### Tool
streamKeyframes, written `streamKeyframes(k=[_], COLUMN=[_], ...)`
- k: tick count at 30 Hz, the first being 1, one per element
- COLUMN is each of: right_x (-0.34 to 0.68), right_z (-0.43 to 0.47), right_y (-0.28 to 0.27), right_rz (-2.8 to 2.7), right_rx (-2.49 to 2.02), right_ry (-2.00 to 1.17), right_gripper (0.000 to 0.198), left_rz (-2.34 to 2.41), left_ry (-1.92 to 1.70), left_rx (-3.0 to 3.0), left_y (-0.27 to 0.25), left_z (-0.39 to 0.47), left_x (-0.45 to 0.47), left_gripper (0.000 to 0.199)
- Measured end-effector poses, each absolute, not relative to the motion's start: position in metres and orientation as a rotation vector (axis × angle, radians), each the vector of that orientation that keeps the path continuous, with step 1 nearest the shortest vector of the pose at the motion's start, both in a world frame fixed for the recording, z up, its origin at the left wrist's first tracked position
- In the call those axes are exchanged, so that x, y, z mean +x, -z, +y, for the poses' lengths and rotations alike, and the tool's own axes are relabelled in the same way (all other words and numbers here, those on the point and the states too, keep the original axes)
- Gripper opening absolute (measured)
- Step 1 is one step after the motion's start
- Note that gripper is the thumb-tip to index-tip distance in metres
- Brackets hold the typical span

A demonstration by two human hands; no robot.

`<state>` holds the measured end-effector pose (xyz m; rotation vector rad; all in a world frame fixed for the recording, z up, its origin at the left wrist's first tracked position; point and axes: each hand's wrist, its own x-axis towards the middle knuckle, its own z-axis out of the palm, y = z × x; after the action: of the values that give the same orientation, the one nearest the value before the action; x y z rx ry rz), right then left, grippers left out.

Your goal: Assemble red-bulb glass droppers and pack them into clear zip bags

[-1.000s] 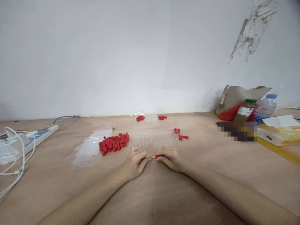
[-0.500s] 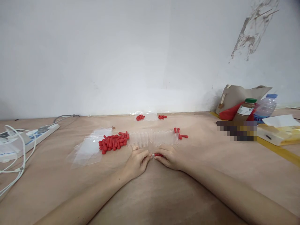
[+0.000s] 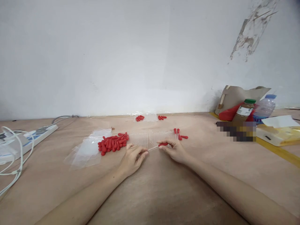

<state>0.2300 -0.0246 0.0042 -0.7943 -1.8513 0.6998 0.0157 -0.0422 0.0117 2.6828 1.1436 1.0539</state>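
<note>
Left to right: your plastic bags (image 3: 86,151) lie flat, overlapping, tucked beside a heap of red bulbs (image 3: 112,143), matte, fat at one end and narrow at the other. Next, your left hand (image 3: 134,158), palm down, forearm in from lower left, thumb and fingertips pinching one end of a clear tube (image 3: 153,148). That tube: thin, straight, see-through, slanting up to the right between your two hands, just in front of the laid-out rows of tubes (image 3: 138,139). Its right end meets a held bulb (image 3: 162,144), plain red, partly covered by fingers. Your right hand (image 3: 174,152) grips that bulb, thumb below, fingers bent over the top, wrist turned inward, forearm in from lower right. Just past it, four loose red pieces (image 3: 184,137) sit by the right-hand row's end.
</note>
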Motion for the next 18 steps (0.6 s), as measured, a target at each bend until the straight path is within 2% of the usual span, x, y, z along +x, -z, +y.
streamKeyframes(k=[3, 5, 9, 12, 18], right_x=[0.226, 0.229, 0.258, 0.284, 0.287], right_z=[-0.02, -0.013, 0.02, 0.05, 0.076], right_y=[-0.004, -0.011, -0.033, -0.042, -0.03], right_rz=[-1.599, -1.493, -1.442, -1.67, -1.868], right_rx=[-0.808, -0.841, -1.164, -1.564, -1.762], right_ry=[-0.898, -0.91, -0.708, -0.41, -0.246], right_gripper=[0.028, 0.033, 0.039, 0.043, 0.034], left_rz=[1.103, 1.074, 1.062, 1.055, 1.048], left_ry=[-0.966, -0.932, -0.917, -0.86, -0.825], left_rx=[2.726, 2.75, 2.752, 2.758, 2.747], left_y=[-0.012, -0.012, -0.012, -0.013, -0.014], left_z=[-0.042, -0.043, -0.043, -0.042, -0.043], left_x=[0.015, 0.016, 0.018, 0.018, 0.018], left_gripper=[0.014, 0.014, 0.016, 0.016, 0.015])
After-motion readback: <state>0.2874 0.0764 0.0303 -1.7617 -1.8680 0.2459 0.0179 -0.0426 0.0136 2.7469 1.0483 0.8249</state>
